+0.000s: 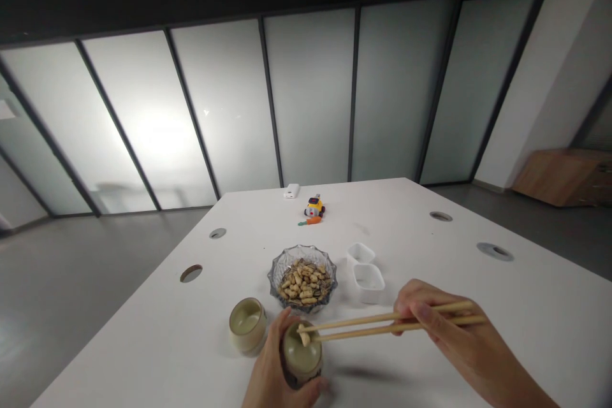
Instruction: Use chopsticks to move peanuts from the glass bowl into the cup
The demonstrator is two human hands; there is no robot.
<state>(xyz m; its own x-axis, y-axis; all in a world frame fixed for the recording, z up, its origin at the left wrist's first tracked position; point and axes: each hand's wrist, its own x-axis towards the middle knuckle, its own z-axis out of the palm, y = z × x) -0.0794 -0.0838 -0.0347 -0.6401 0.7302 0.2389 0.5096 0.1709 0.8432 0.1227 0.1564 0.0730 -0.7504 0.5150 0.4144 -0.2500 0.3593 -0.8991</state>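
Observation:
My left hand (pixel 275 373) wraps around a small beige ceramic cup (pixel 302 357) near the table's front edge. My right hand (pixel 447 331) holds a pair of wooden chopsticks (pixel 387 323) that reach left over that cup. Their tips pinch a peanut (pixel 304 335) just above the cup's mouth. Behind the cup stands a glass bowl (pixel 302 280) filled with peanuts and striped seeds. A second beige cup (pixel 247 325) sits to the left, apart from my left hand.
Two small white plastic containers (pixel 366 271) stand right of the glass bowl. Farther back lie a yellow toy car (pixel 314 206), a toy carrot (pixel 310 221) and a white box (pixel 291 190). The white table (pixel 502 306) has round cable holes (pixel 190 273) along both sides.

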